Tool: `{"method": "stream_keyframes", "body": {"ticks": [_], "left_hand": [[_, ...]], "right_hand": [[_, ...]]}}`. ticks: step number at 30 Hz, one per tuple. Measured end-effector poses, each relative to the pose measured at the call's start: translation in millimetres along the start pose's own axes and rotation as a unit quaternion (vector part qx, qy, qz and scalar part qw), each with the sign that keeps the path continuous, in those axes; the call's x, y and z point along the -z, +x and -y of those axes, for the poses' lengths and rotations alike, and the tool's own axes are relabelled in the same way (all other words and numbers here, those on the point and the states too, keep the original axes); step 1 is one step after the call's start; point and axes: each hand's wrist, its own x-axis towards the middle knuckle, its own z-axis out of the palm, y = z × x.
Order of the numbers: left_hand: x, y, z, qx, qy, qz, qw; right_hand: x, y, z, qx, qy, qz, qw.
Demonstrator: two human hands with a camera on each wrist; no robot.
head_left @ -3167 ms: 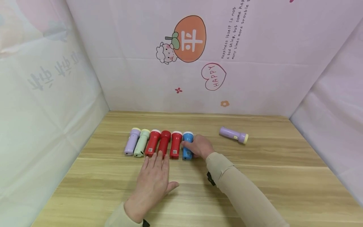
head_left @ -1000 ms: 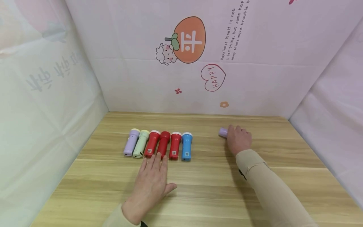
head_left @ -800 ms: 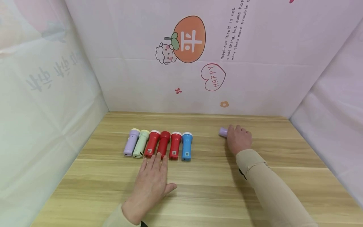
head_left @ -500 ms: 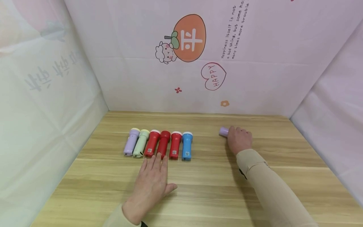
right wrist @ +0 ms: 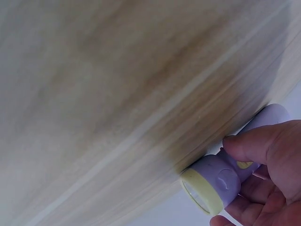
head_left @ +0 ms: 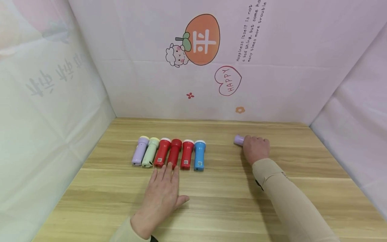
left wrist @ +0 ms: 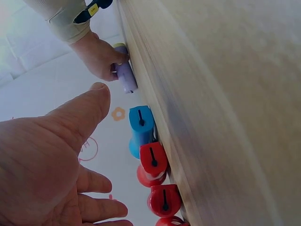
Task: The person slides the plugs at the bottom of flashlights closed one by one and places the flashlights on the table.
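My right hand (head_left: 256,149) grips a purple flashlight (head_left: 239,140) lying on the table at the right. In the right wrist view, the thumb and fingers pinch its body behind the yellow-rimmed head (right wrist: 203,190). My left hand (head_left: 161,196) lies with straight fingers, its fingertips at the near end of the dark red flashlight (head_left: 174,151). That one belongs to a row with another purple flashlight (head_left: 140,151), a pale green flashlight (head_left: 150,153), two white-rimmed red flashlights (head_left: 162,153) and a blue flashlight (head_left: 199,156). All their heads point toward the back wall.
The wood-grain table (head_left: 223,201) meets a white printed cloth backdrop (head_left: 145,90) at the back. Cloth walls also stand at the left (head_left: 54,127) and right. A gap of bare tabletop lies between the blue flashlight and my right hand.
My right hand has left the blue flashlight, moved right and taken hold of the lone purple flashlight. Over the last second both hands have stayed nearly still.
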Motion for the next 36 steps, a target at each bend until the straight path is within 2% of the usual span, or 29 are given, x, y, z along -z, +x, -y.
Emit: {"method": "stream_keyframes", "body": {"ticks": [20,27,36], "left_hand": [[1.5,0.5,-1.2,-0.011,0.003,-0.009,0.9999],[2.2,0.7,-1.6,-0.014,0.004,-0.01,0.9998],[2.7,1.0,-1.5,-0.019,0.008,-0.02,0.9996]], "right_hand": [[-2.7,-2.0,-5.7,0.018,-0.011,-0.004,0.9998],[-0.4,-4.1,-3.7,0.025,-0.022,0.009,0.9994],[5.5,-7.1,4.0,0.047,0.008,-0.018,0.9987]]}}
